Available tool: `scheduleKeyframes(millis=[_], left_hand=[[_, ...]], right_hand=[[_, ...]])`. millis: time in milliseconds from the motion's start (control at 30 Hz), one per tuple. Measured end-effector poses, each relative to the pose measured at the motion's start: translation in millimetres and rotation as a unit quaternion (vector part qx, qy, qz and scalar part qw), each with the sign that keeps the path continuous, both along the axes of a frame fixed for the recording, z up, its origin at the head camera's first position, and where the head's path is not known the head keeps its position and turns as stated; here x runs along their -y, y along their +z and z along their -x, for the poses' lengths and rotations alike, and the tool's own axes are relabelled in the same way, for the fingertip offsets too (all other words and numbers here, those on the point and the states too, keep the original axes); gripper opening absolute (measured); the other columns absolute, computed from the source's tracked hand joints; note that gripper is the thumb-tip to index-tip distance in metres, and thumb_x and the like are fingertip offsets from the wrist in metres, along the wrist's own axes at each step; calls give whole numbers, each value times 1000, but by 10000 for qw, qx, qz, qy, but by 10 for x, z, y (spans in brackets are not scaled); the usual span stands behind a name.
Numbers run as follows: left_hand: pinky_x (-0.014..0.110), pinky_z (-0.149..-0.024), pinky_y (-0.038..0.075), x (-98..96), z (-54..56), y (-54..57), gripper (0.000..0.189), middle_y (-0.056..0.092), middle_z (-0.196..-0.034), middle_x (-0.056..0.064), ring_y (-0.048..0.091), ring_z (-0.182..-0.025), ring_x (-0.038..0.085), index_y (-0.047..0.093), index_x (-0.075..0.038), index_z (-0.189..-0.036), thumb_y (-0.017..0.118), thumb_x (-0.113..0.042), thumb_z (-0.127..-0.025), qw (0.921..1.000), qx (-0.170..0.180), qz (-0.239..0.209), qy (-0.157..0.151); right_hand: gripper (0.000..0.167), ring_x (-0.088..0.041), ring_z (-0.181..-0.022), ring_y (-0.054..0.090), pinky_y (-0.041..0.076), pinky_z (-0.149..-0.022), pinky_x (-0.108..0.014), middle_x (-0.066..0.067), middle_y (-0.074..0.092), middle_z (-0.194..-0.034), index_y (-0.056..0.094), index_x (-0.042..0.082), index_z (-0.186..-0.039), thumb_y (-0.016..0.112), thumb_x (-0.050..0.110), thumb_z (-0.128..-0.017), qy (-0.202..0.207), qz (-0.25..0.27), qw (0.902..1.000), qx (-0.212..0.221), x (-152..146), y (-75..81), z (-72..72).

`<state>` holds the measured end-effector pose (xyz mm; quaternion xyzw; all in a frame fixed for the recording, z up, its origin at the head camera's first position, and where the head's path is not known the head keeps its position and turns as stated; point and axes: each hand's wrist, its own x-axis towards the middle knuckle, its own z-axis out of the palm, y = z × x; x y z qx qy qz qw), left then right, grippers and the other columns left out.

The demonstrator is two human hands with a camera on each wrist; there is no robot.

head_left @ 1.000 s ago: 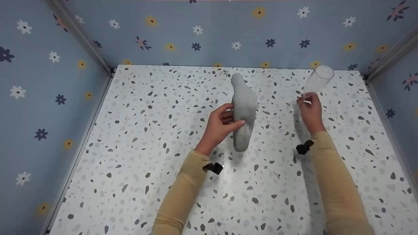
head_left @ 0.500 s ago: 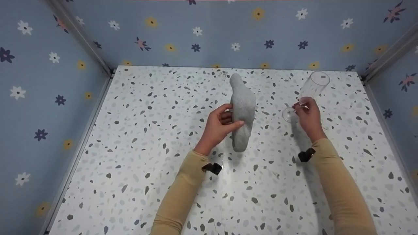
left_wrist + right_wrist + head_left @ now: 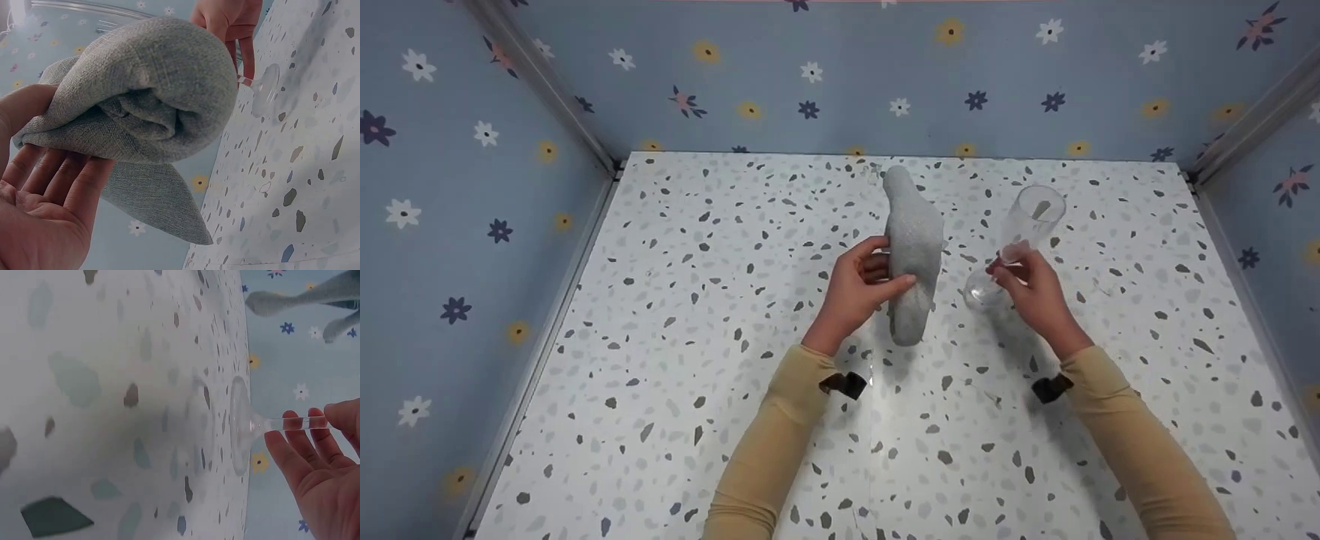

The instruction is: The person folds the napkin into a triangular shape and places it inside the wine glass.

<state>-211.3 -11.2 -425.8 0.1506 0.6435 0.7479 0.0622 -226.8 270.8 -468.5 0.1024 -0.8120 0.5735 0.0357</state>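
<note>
My left hand (image 3: pixel 851 292) holds a rolled grey cloth (image 3: pixel 915 240) between thumb and fingers, above the middle of the table. The left wrist view looks into the coiled end of the cloth (image 3: pixel 185 67), where a loose pointed corner hangs away from the roll. To its right, my right hand (image 3: pixel 1039 292) pinches the stem of a clear, tall stemmed glass (image 3: pixel 1035 214). Its bowl leans away to the back right. The round foot of the glass (image 3: pixel 239 433) is close to the tabletop; whether it touches I cannot tell. Nothing visible fills the bowl.
A white speckled tabletop (image 3: pixel 697 337) lies beneath both hands. Blue flowered walls (image 3: pixel 780 75) enclose it at the back and both sides, with grey frame strips (image 3: pixel 540 82) at the corners. Dark wrist cameras (image 3: pixel 846 385) sit on both sleeves.
My right hand has brought the glass leftward and nearer to me, closer to the cloth. The left hand and the cloth have stayed almost in place.
</note>
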Motion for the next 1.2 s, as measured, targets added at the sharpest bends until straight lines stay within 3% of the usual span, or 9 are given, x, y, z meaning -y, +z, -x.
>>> scheduleKeyframes(millis=[533,733,967,1200], left_hand=[[38,-80,54,73,22,30,43,67,-102,18,66,-93,27,58,4,-119,75,1,-80,9995,-127,116,264],[39,-81,54,107,37,27,42,68,-102,17,66,-93,26,59,5,-118,76,1,-79,9991,-180,150,356],[39,-82,53,165,24,13,42,67,-105,17,65,-96,26,58,3,-120,75,-2,-81,9988,-265,198,358],[40,-79,54,199,40,47,41,67,-102,18,66,-94,28,59,3,-118,75,0,-80,9985,-266,-22,477]], right_hand=[[20,-42,-99,60,52,-85,-31,-29,59,-103,50,-15,-110,56,-11,-91,526,373,9974,316,532,-75,-398],[20,-39,-99,62,52,-85,-30,-26,62,-102,53,-14,-110,57,-9,-91,635,158,9971,385,650,-74,-517],[19,-37,-99,62,52,-86,-33,-25,62,-102,53,-11,-109,58,-8,-91,863,290,9952,364,746,-81,-648],[19,-36,-101,61,52,-87,-33,-24,63,-103,54,-10,-110,58,-7,-91,1017,291,9934,436,840,-128,-754]])
